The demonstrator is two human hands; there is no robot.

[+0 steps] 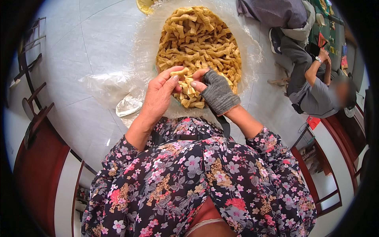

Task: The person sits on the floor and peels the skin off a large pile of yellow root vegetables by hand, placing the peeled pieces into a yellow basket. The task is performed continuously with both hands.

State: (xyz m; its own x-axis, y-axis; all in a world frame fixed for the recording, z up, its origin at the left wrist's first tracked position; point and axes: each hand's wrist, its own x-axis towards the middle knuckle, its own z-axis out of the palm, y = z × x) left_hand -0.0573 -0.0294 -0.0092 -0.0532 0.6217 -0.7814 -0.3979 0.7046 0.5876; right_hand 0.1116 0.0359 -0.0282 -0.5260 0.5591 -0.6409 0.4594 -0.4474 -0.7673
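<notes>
A large woven plastic sack [142, 56] with frayed edges stands before me, full of knotted yellow-brown strips [204, 44], dried-looking, whose material I cannot tell. Over its near edge my bare left hand [165, 86] pinches one knotted piece [179, 73] between thumb and fingers. Close beside it on the right is my right hand [214, 89], in a grey knitted fingerless glove; its thumb and index finger are bent toward the pieces. Whether they grip one of them cannot be told against the heap behind.
Clear plastic bags [109, 89] lie on the tiled floor left of the sack. At the right a person in grey [314, 94] sits by a green-topped table [333, 62]. A wooden chair [35, 109] stands far left. A yellow container [145, 6] is beyond the sack.
</notes>
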